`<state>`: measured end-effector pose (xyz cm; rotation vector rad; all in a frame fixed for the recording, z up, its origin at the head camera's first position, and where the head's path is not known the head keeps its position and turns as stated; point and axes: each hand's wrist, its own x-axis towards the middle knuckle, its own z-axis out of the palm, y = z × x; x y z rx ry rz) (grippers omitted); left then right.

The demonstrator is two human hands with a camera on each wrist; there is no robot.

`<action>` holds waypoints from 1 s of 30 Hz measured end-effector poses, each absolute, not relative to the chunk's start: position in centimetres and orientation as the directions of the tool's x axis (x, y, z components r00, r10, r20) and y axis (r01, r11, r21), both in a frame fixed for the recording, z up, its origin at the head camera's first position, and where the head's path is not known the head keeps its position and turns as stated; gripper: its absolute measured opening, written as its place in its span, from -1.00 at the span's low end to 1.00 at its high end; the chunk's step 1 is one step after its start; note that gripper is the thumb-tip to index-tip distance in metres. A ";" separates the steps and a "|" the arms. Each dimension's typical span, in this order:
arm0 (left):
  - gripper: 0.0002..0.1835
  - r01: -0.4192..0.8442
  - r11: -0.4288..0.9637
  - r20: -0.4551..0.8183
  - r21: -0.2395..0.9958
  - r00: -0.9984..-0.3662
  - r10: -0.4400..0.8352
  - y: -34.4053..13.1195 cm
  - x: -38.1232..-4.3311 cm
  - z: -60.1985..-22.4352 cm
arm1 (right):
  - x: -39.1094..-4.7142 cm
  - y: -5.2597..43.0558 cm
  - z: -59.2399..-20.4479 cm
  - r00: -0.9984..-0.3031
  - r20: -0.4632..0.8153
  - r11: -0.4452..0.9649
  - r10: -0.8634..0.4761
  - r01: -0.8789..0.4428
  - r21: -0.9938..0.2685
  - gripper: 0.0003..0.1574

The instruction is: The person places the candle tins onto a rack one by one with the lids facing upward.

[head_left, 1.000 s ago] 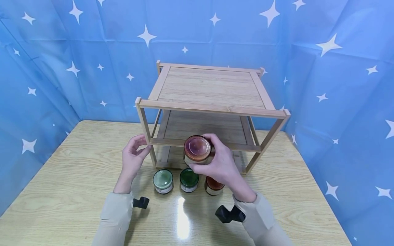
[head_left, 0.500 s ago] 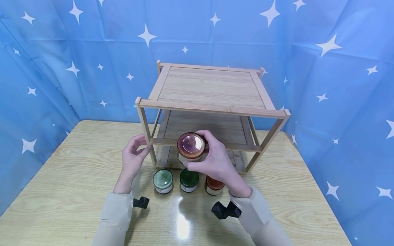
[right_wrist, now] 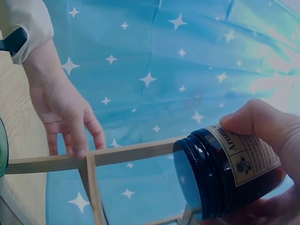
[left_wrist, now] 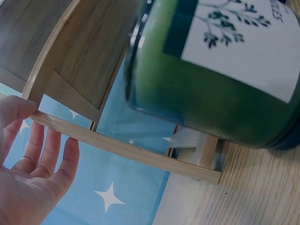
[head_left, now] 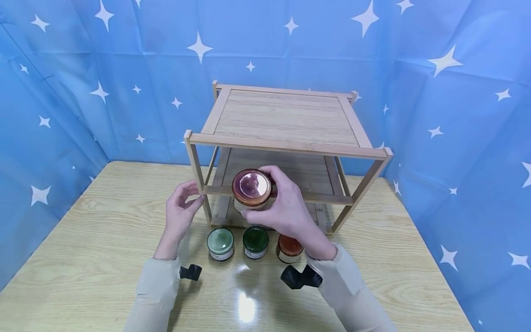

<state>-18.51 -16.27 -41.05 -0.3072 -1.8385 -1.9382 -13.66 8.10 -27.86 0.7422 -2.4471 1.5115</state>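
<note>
My right hand [head_left: 286, 207] grips a candle jar [head_left: 251, 186] with a glossy copper-purple top, thumb on the near side and fingers round the far side. The jar is raised in front of the middle board of a two-tier-and-base wooden shelf [head_left: 286, 115]. A printed cream label shows on the jar's side in the right wrist view. My left hand [head_left: 182, 210] pinches the shelf's left front post [left_wrist: 122, 147], thumb on one side and fingertips on the other. Below, a light green candle jar [head_left: 221, 244], a dark green one [head_left: 255, 242] and a brown-red one [head_left: 289, 249] stand in a row.
The shelf stands on a light wood table [head_left: 103, 240], its front rail [head_left: 282, 145] overhanging the middle board [head_left: 275, 168]. A blue curtain with white stars [head_left: 124, 83] hangs behind and at both sides.
My right hand has carried the copper-topped candle jar up and to the left, toward the middle board. The left hand stays on the post, and the three jars on the table have not moved.
</note>
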 end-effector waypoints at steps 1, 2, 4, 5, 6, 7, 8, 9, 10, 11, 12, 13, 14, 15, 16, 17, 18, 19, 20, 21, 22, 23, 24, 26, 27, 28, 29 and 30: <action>-0.63 0.463 -0.012 0.454 0.887 -0.875 -0.167 -16.3 -18.5 -41.0 | -13.7 8.0 -27.7 -0.860 0.393 0.358 -0.326 -0.497 -0.790 -0.18; -0.63 0.462 -0.013 0.454 0.887 -0.875 -0.167 -16.2 -18.5 -41.0 | -13.7 7.9 -27.5 -0.859 0.393 0.358 -0.328 -0.498 -0.789 -0.18; -0.62 0.463 -0.019 0.454 0.886 -0.875 -0.167 -16.2 -18.5 -41.0 | -13.7 7.8 -27.2 -0.856 0.395 0.360 -0.332 -0.502 -0.786 -0.18; -0.62 0.464 -0.022 0.454 0.886 -0.875 -0.167 -16.2 -18.6 -41.0 | -13.7 7.7 -27.0 -0.854 0.397 0.361 -0.335 -0.506 -0.784 -0.18; -0.62 0.465 -0.022 0.456 0.885 -0.874 -0.168 -16.2 -18.6 -41.0 | -13.7 7.6 -26.8 -0.853 0.398 0.365 -0.337 -0.508 -0.780 -0.18; -0.63 0.466 -0.023 0.456 0.884 -0.874 -0.168 -16.2 -18.6 -41.1 | -13.7 7.5 -26.7 -0.852 0.399 0.368 -0.339 -0.511 -0.777 -0.17; -0.63 0.468 -0.023 0.458 0.884 -0.873 -0.168 -16.2 -18.6 -41.1 | -13.7 7.4 -26.5 -0.850 0.401 0.371 -0.342 -0.514 -0.774 -0.17; -0.63 0.469 -0.022 0.459 0.883 -0.872 -0.169 -16.2 -18.6 -41.1 | -13.7 7.3 -26.4 -0.847 0.405 0.375 -0.344 -0.519 -0.768 -0.17; -0.63 0.469 -0.021 0.459 0.883 -0.872 -0.169 -16.3 -18.6 -41.1 | -13.7 7.3 -26.2 -0.845 0.407 0.377 -0.347 -0.523 -0.764 -0.17; -0.63 0.470 -0.019 0.460 0.883 -0.872 -0.169 -16.3 -18.6 -41.1 | -13.7 7.2 -26.1 -0.843 0.409 0.379 -0.350 -0.526 -0.761 -0.17; -0.63 0.469 -0.017 0.460 0.883 -0.872 -0.169 -16.3 -18.6 -41.1 | -13.7 7.1 -25.9 -0.842 0.409 0.382 -0.350 -0.528 -0.759 -0.16; -0.63 0.469 -0.016 0.460 0.883 -0.872 -0.168 -16.3 -18.6 -41.1 | -13.7 7.1 -25.8 -0.841 0.411 0.383 -0.352 -0.530 -0.757 -0.17; -0.63 0.469 -0.016 0.460 0.883 -0.872 -0.168 -16.3 -18.6 -41.1 | -13.7 7.0 -25.7 -0.840 0.413 0.384 -0.351 -0.531 -0.755 -0.17; -0.63 0.469 -0.016 0.459 0.883 -0.872 -0.169 -16.3 -18.6 -41.1 | -13.7 6.9 -25.5 -0.840 0.415 0.387 -0.350 -0.533 -0.753 -0.17; -0.63 0.468 -0.019 0.459 0.883 -0.872 -0.169 -16.3 -18.6 -41.1 | -13.7 6.9 -25.4 -0.840 0.416 0.387 -0.348 -0.533 -0.752 -0.18; -0.63 0.469 -0.021 0.459 0.883 -0.872 -0.168 -16.3 -18.6 -41.2 | -13.7 6.8 -25.3 -0.839 0.418 0.389 -0.348 -0.535 -0.750 -0.19; -0.63 0.470 -0.023 0.460 0.883 -0.872 -0.168 -16.3 -18.6 -41.2 | -13.7 6.7 -25.1 -0.839 0.419 0.392 -0.346 -0.535 -0.748 -0.19; -0.62 0.471 -0.025 0.460 0.882 -0.872 -0.167 -16.3 -18.6 -41.2 | -13.7 6.7 -25.1 -0.839 0.420 0.393 -0.347 -0.536 -0.747 -0.19; -0.63 0.472 -0.027 0.462 0.881 -0.871 -0.167 -16.3 -18.6 -41.2 | -13.8 6.6 -25.0 -0.839 0.419 0.392 -0.348 -0.536 -0.748 -0.19; -0.63 0.473 -0.029 0.463 0.880 -0.871 -0.166 -16.3 -18.6 -41.2 | -13.8 6.6 -24.8 -0.839 0.418 0.392 -0.349 -0.536 -0.748 -0.19; -0.63 0.475 -0.031 0.464 0.880 -0.870 -0.165 -16.3 -18.6 -41.2 | -13.8 6.5 -24.7 -0.838 0.419 0.392 -0.350 -0.537 -0.747 -0.18; -0.62 0.476 -0.032 0.465 0.879 -0.870 -0.165 -16.3 -18.6 -41.2 | -13.8 6.5 -24.5 -0.838 0.418 0.391 -0.352 -0.537 -0.748 -0.18; -0.62 0.477 -0.032 0.466 0.878 -0.869 -0.164 -16.3 -18.6 -41.2 | -13.9 6.4 -24.4 -0.838 0.416 0.392 -0.352 -0.536 -0.748 -0.17; -0.61 0.476 -0.031 0.466 0.879 -0.869 -0.166 -16.3 -18.6 -41.2 | -13.9 6.3 -24.0 -0.839 0.413 0.389 -0.354 -0.533 -0.751 -0.16; -0.61 0.475 -0.030 0.464 0.879 -0.870 -0.166 -16.3 -18.6 -41.2 | -13.9 6.2 -23.9 -0.839 0.413 0.387 -0.354 -0.533 -0.752 -0.15; -0.61 0.474 -0.029 0.463 0.880 -0.870 -0.167 -16.3 -18.6 -41.2 | -14.0 6.2 -23.7 -0.839 0.411 0.382 -0.356 -0.533 -0.755 -0.14; -0.61 0.473 -0.027 0.462 0.881 -0.871 -0.168 -16.3 -18.6 -41.2 | -14.0 6.1 -23.6 -0.840 0.408 0.377 -0.358 -0.530 -0.759 -0.14; -0.60 0.471 -0.023 0.461 0.882 -0.871 -0.168 -16.3 -18.6 -41.2 | -14.1 6.0 -23.5 -0.840 0.407 0.371 -0.359 -0.529 -0.764 -0.13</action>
